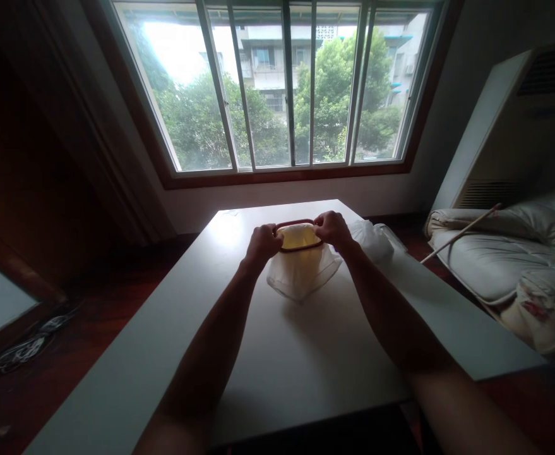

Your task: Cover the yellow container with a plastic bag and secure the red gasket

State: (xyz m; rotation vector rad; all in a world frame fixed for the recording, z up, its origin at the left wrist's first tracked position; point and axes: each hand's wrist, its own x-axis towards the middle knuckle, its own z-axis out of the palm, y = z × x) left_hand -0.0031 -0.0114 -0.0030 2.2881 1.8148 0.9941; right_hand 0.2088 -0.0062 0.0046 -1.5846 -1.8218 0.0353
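Head view: left hand (264,242), right hand (334,230) grasp opposite ends of oblong red rim (302,248) on yellowish plastic container (300,236), long axis crosswise.

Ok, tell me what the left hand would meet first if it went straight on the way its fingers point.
The reddish container rim, which the left hand is gripping. Past it, across the opening, perhaps the right hand, though depth is hard to judge.
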